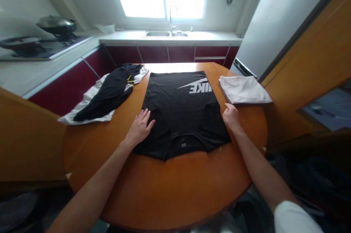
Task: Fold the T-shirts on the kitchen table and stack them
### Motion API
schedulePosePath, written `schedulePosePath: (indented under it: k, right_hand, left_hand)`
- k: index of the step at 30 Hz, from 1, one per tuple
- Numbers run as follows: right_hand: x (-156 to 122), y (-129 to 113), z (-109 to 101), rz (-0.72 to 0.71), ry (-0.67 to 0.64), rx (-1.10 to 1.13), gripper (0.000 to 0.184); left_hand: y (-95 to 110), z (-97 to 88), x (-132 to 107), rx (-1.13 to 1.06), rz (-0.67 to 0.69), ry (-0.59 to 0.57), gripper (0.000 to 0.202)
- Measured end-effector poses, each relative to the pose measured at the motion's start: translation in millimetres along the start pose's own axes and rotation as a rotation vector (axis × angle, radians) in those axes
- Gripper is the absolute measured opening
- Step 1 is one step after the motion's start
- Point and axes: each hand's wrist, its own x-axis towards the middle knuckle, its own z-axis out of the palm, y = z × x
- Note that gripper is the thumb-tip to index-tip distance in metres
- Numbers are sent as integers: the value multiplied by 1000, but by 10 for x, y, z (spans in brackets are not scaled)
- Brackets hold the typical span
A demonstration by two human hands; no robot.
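A black T-shirt [181, 112] with a white logo lies spread flat on the round wooden table [170, 185], collar toward me, sleeves folded in. My left hand [140, 127] rests flat with fingers spread on the shirt's left edge. At the shirt's right edge sits my right hand [231, 116], fingers curled down against the fabric; whether it pinches the cloth I cannot make out.
A pile of black and white clothes [106, 94] lies at the table's left. A folded white garment [243, 89] sits at the right rear. Behind are a counter with a sink [166, 34], a stove with a wok [56, 25], and a fridge [271, 21] to the right.
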Motion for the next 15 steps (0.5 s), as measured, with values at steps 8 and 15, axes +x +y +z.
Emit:
schedulePosePath:
  k: [8,15]
  right_hand:
    - [-204,-366,38,-152,-444,-211,70]
    - [-295,-514,35,-204,-584,-336,75]
  left_hand:
    - [-67,84,2,43,10,-12,65]
    - [-67,105,8,55,22,-15,64]
